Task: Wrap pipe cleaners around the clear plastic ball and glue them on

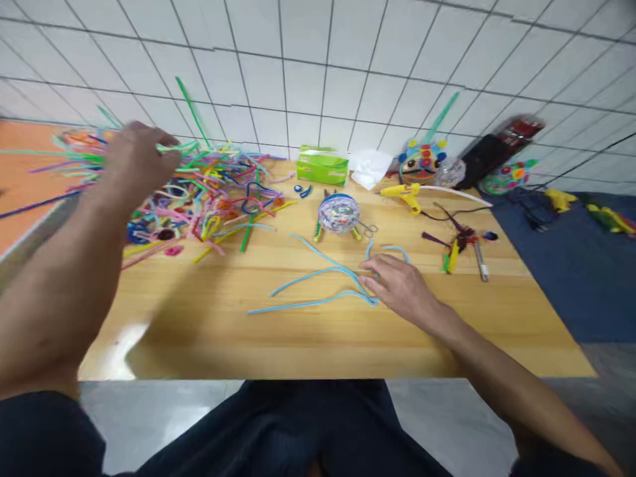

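Note:
A large pile of multicoloured pipe cleaners (199, 192) covers the table's left side. Over its back part is my left hand (142, 156), blurred, with its fingers bent; whether they pinch a stem is unclear. My right hand (397, 285) rests on the table, fingers slightly bent and apart, on several light blue pipe cleaners (318, 303) whose ends fan out to the left. Short bent blue pieces (397, 250) show just beyond its fingers. Behind them stands a round, clear decorated ball (338, 213) on green and yellow feet.
Along the tiled wall are a green tissue box (322, 166), a white tissue (370, 167), a decorated face figure (422, 161) and a dark bottle (497, 152). A yellow glue gun (403, 193) and a marker (481, 260) lie at the right.

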A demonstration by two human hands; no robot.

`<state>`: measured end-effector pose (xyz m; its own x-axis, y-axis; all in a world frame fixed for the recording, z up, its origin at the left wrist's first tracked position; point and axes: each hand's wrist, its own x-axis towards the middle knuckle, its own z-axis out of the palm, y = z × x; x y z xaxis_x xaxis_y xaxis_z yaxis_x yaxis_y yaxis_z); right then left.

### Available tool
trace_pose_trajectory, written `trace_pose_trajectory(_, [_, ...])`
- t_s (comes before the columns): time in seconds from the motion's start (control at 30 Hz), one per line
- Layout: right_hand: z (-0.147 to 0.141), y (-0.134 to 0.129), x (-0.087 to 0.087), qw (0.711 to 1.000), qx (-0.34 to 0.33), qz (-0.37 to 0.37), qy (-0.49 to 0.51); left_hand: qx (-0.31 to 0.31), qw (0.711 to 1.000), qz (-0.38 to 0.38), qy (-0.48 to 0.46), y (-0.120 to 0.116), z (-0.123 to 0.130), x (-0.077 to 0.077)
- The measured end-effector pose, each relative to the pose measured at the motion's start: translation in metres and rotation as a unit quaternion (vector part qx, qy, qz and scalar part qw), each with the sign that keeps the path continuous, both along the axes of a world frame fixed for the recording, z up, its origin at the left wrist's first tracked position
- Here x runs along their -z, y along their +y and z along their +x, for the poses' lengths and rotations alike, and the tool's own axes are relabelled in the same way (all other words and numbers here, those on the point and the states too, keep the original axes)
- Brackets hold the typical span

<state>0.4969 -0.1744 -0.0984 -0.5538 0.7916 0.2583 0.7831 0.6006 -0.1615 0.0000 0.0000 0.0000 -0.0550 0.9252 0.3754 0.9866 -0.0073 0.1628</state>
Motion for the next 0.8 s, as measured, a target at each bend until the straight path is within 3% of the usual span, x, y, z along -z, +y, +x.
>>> trace_pose_trajectory(0.07, [-0.009,0.007,0.008,0.999,0.015,-0.005,-0.039,0.039,0.998,-0.037,-0.014,-0.030,0.030,0.007])
trace_pose_trajectory(0.13, [-0.015,0.013,0.016,0.998,0.016,-0.011,-0.067,0.127,0.988,-0.071,-0.043,-0.058,0.060,0.022])
trace_pose_trajectory(0.2, [-0.015,0.019,0.023,0.996,0.004,-0.020,-0.087,0.245,0.961,-0.113,-0.062,-0.088,0.090,0.047])
trace_pose_trajectory(0.3, [-0.011,0.022,0.029,0.995,-0.022,-0.011,-0.092,0.392,0.913,-0.107,-0.028,-0.127,0.136,0.087])
trace_pose_trajectory(0.37, [-0.009,0.019,0.031,0.996,-0.030,0.009,-0.084,0.451,0.887,-0.097,0.028,-0.145,0.166,0.105])
trace_pose_trajectory(0.47, [-0.010,0.013,0.032,0.996,-0.022,0.040,-0.080,0.448,0.885,-0.082,0.099,-0.151,0.206,0.120])
trace_pose_trajectory(0.57, [-0.013,0.010,0.036,0.992,0.000,0.059,-0.108,0.426,0.890,-0.101,0.127,-0.141,0.230,0.124])
trace_pose_trajectory(0.8, [0.004,0.021,0.040,0.992,-0.020,0.100,-0.080,0.441,0.879,-0.130,0.131,-0.122,0.237,0.129])
